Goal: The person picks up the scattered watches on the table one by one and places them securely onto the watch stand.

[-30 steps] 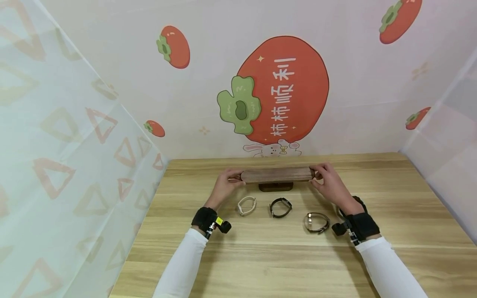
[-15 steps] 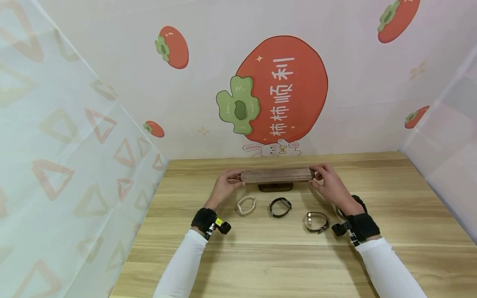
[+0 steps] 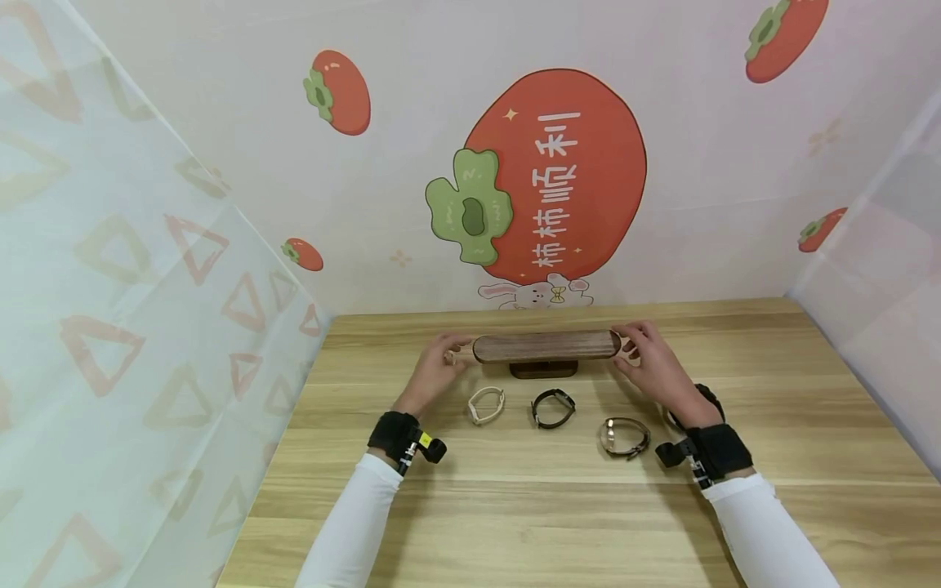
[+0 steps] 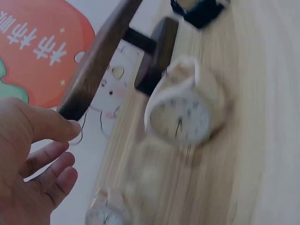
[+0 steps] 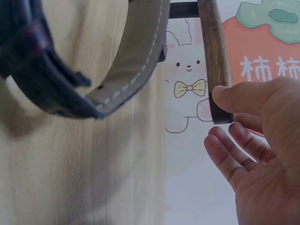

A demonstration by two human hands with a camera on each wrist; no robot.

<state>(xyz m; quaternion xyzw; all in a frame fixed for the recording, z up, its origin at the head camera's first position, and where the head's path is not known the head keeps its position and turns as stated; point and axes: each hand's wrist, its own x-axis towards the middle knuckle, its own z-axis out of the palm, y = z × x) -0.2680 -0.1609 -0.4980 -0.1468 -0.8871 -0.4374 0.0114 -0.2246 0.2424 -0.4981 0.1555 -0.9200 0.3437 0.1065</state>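
Note:
A dark wooden T-shaped stand (image 3: 547, 347) with a long rounded bar and a small base stands near the table's back edge. My right hand (image 3: 650, 359) pinches the bar's right end; in the right wrist view its thumb (image 5: 225, 97) lies on the wood. At the other end, my left hand (image 3: 437, 371) has its fingers loosely spread, fingertips right by the bar tip. In front of the stand lie a cream-strapped watch (image 3: 486, 406), a black-strapped watch (image 3: 554, 409) and a brown-strapped watch (image 3: 625, 438), their straps standing in loops.
Another dark watch strap (image 3: 671, 420) is mostly hidden by my right wrist. In the left wrist view, a small pale watch (image 4: 105, 213) lies below the left hand. A printed wall sheet (image 3: 397, 180) rises right behind the wooden table (image 3: 515, 523), with side sheets left and right.
My left hand has slackened and drawn slightly left and back from the bar's left end, which now shows more. The right hand, stand and watches keep their places.

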